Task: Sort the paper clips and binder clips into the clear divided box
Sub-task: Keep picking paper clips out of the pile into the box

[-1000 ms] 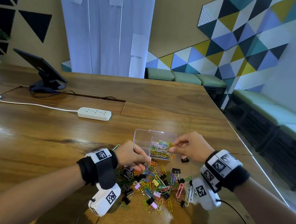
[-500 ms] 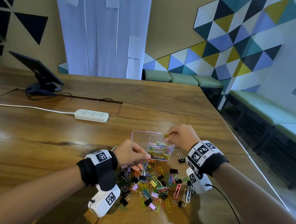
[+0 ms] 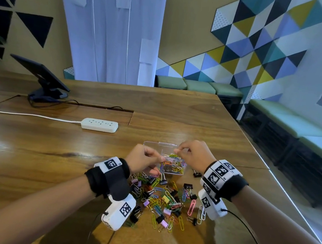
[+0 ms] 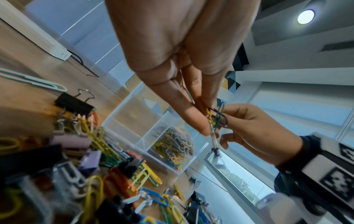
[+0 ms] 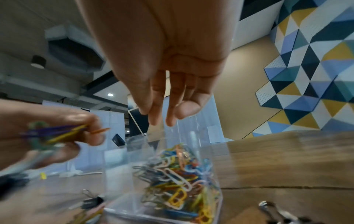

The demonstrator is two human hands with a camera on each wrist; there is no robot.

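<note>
The clear divided box (image 3: pixel 154 144) stands on the wooden table; its right compartment holds a heap of coloured paper clips (image 3: pixel 173 164), and the left one looks bare. My left hand (image 3: pixel 160 159) pinches a small tangle of yellow, green and purple paper clips (image 4: pixel 216 118) at the box's near left corner. A wire strand dangles below the tangle. My right hand (image 3: pixel 179 149) hovers over the back of the box, fingers (image 5: pixel 170 119) relaxed, with nothing visible between them. A mixed pile of paper clips and binder clips (image 3: pixel 167 200) lies in front of the box.
A lone black binder clip (image 3: pixel 197 174) lies right of the box. A white power strip (image 3: pixel 99 125) with its cord sits farther back left, and a dark screen on a stand (image 3: pixel 41 77) behind it. The table's right edge (image 3: pixel 270 169) runs close by.
My left hand rose from the pile to the box, carrying a tangle of clips. My right hand moved from the box's front to above its back; its yellow clip is no longer seen.
</note>
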